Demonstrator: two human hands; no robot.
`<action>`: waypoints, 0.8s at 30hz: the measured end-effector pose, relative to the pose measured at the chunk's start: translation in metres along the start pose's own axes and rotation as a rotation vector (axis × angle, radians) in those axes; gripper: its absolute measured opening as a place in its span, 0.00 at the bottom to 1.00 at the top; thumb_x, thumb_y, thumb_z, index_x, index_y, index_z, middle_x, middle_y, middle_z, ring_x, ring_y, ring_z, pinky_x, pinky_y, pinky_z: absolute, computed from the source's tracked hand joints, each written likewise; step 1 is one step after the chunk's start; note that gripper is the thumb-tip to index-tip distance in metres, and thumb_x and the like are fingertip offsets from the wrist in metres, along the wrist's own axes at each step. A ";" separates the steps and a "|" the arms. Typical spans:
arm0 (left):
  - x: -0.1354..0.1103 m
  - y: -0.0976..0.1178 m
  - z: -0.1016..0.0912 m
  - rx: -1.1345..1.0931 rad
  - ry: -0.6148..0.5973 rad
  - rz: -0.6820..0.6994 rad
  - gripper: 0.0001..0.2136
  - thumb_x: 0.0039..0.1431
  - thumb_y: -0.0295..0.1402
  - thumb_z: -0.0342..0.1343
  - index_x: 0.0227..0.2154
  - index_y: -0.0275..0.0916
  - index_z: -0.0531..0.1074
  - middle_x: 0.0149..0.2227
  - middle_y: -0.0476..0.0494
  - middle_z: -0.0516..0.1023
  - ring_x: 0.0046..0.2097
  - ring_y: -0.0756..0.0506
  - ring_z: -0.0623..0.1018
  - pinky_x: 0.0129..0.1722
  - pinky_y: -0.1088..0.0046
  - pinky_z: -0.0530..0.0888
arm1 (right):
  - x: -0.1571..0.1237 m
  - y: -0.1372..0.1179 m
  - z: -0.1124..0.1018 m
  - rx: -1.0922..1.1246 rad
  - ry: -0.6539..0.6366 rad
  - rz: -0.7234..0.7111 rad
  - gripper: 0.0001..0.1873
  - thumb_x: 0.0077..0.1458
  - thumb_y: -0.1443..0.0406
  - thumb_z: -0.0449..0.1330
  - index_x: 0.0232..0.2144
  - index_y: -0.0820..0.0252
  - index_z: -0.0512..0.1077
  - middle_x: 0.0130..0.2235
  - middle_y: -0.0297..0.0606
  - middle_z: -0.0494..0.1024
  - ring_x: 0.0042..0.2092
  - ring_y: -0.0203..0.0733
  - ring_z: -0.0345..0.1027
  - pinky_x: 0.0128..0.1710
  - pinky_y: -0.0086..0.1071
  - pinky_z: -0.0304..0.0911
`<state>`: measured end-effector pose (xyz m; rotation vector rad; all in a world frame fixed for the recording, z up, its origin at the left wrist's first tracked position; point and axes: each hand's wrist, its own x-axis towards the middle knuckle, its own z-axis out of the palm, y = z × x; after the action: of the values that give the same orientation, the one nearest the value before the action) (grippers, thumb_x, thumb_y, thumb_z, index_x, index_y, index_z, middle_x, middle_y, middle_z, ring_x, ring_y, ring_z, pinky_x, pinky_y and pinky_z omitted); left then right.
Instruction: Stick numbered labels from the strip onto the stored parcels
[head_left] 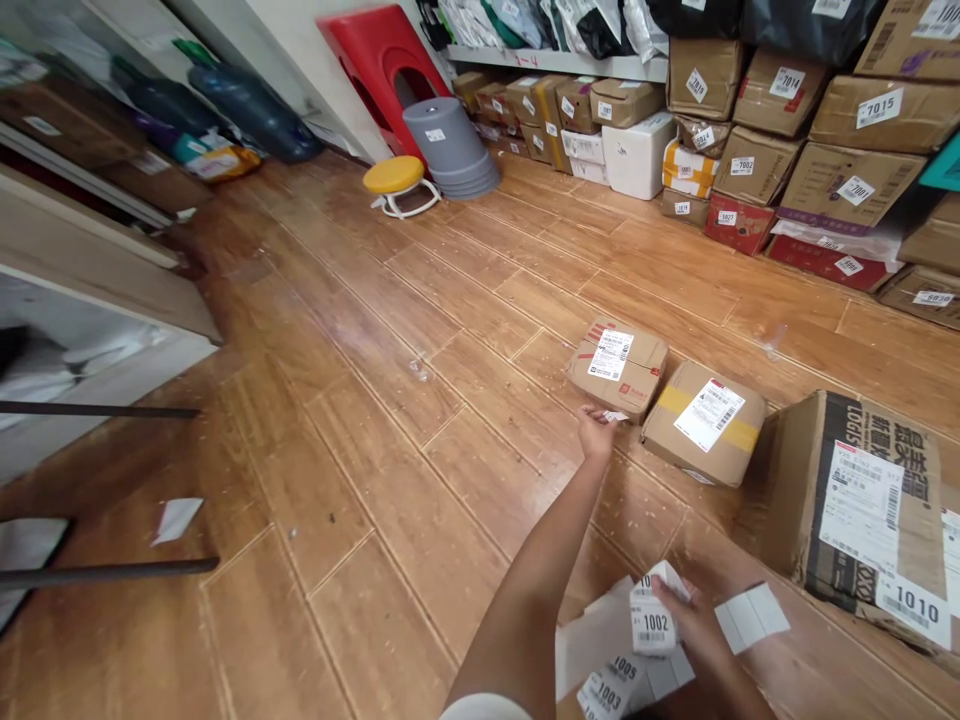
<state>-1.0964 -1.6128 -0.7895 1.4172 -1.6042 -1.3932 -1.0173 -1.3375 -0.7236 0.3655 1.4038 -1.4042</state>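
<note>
Head cam view, looking down at a wood floor (360, 420) w/ parcels all over. My left hand (596, 435) is stretched out front, fingers pinched shut on a small white sticker (616, 416), right at the near edge of the small box (619, 366). That box sits flat on the floor w/ a shipping label on top and red tape at its near corner. The sticker looks to be touching or just off the box edge, can't tell which from here.

My right hand (694, 625) is low and close to me, grip closed on a bunch of number labels (654, 625). Top one reads 1002, and 1003 + 1005 show below it. A strip of blank backing paper (751, 616) sticks out to the right of the hand.

Just right of the small box there's a second box (705, 420) w/ yellow tape, the two nearly touching. Further right, a big carton (855, 510) already tagged 1010.

Back wall has stacked cartons (795, 140) w/ numbers like 7014, 7015, 7002. Also a yellow stool (394, 176), a stack of gray stools (450, 148) and a red stool (379, 55) far left of those. A scrap of paper (177, 519) lies on the floor at left.
</note>
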 end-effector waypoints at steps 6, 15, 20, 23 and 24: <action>-0.010 0.013 -0.007 0.197 0.037 0.008 0.23 0.38 0.32 0.70 0.37 0.40 0.65 0.37 0.45 0.74 0.43 0.43 0.76 0.45 0.67 0.70 | -0.013 0.010 -0.004 -0.027 -0.034 -0.050 0.26 0.36 0.43 0.70 0.24 0.60 0.76 0.25 0.38 0.81 0.27 0.46 0.75 0.29 0.34 0.68; -0.004 0.046 -0.008 0.337 -0.036 -0.121 0.05 0.47 0.31 0.63 0.27 0.37 0.74 0.46 0.34 0.78 0.54 0.37 0.72 0.52 0.63 0.67 | -0.016 -0.033 -0.016 -0.211 -0.148 -0.198 0.29 0.35 0.40 0.68 0.24 0.60 0.78 0.26 0.38 0.79 0.30 0.45 0.72 0.31 0.33 0.67; -0.061 0.102 -0.031 0.225 -0.165 -0.220 0.19 0.60 0.47 0.52 0.31 0.33 0.75 0.41 0.31 0.80 0.44 0.39 0.79 0.44 0.64 0.72 | -0.029 -0.105 0.008 -0.210 -0.234 -0.435 0.28 0.44 0.40 0.65 0.25 0.60 0.79 0.26 0.37 0.78 0.29 0.42 0.70 0.31 0.32 0.67; -0.128 0.149 -0.062 -0.149 -0.734 -0.314 0.32 0.54 0.62 0.48 0.37 0.36 0.78 0.38 0.35 0.81 0.41 0.40 0.79 0.42 0.63 0.75 | -0.056 -0.148 0.029 -0.167 -0.187 -0.499 0.30 0.46 0.39 0.62 0.30 0.60 0.80 0.28 0.39 0.79 0.32 0.45 0.72 0.34 0.34 0.68; -0.150 0.167 -0.076 -0.233 -0.833 -0.297 0.33 0.48 0.63 0.54 0.41 0.37 0.77 0.40 0.37 0.81 0.42 0.40 0.79 0.43 0.64 0.74 | -0.069 -0.160 0.036 -0.167 -0.170 -0.505 0.31 0.46 0.38 0.61 0.31 0.59 0.81 0.29 0.39 0.79 0.33 0.46 0.72 0.35 0.34 0.69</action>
<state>-1.0438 -1.5146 -0.5810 1.0035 -1.6337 -2.4808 -1.1041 -1.3794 -0.5737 -0.2315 1.5183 -1.6564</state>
